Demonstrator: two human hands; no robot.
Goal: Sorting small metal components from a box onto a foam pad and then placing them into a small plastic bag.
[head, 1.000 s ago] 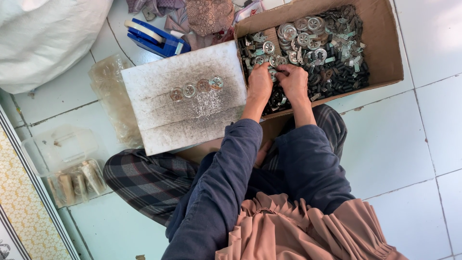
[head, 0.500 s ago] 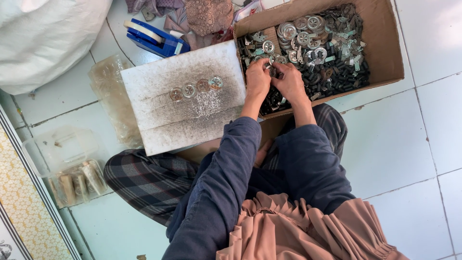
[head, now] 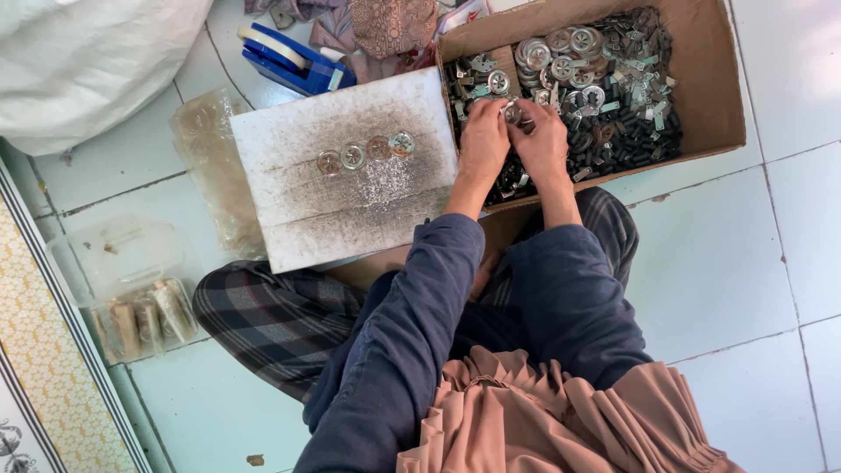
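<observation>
Both hands meet over the near left part of a cardboard box (head: 701, 61) full of metal parts. My left hand (head: 483, 144) and my right hand (head: 544, 144) pinch a small round metal disc (head: 512, 112) between their fingertips. Silver discs (head: 561, 52) are heaped at the back of the box, with dark clips and brackets (head: 631, 131) to the right. Left of the box lies a white board (head: 350, 210), where several finished discs (head: 365, 155) sit in a row.
A blue tape dispenser (head: 293, 61) and patterned cloth (head: 394, 26) lie behind the board. A big white sack (head: 88, 61) fills the far left. Clear plastic trays (head: 131, 298) with small rolls stand on the tiled floor at left, beside my checked trouser leg (head: 263, 315).
My fingers have drawn together at the box's near left, and the small disc now sits between both hands. The arms have barely shifted.
</observation>
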